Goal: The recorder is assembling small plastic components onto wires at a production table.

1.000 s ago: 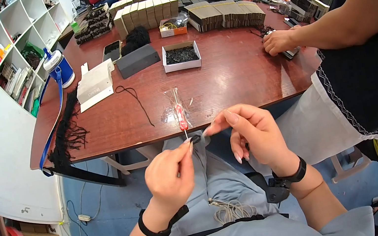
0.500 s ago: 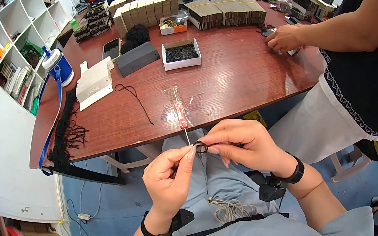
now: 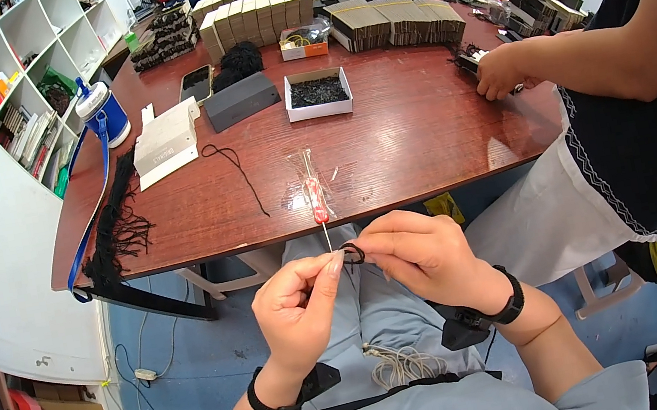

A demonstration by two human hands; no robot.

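Just beyond the table's near edge, I hold a black cord [image 3: 361, 253] bent into a small loop between my hands. My left hand [image 3: 297, 301] pinches it between thumb and forefinger. Close on its right, my right hand [image 3: 419, 255] grips the cord with thumb and fingertips, its other fingers curled. A tool with a red handle [image 3: 317, 198] lies under clear film on the table. Its thin metal shaft [image 3: 327, 236] sticks out over the edge toward my left fingertips. Whether the shaft's tip touches the cord is hidden by those fingers.
The dark red table [image 3: 200, 213] holds a loose black cord [image 3: 240, 172], a white box of black bits [image 3: 317, 92], a grey box [image 3: 241, 100] and bundled card stacks [image 3: 259, 21]. Black fringe [image 3: 112, 232] hangs over the left edge. A co-worker's arm [image 3: 582, 58] reaches in from the right.
My hands keep hold of the cord and have shifted only slightly; its loop sits a little differently. At the right, the co-worker's hand has moved and turned a little.
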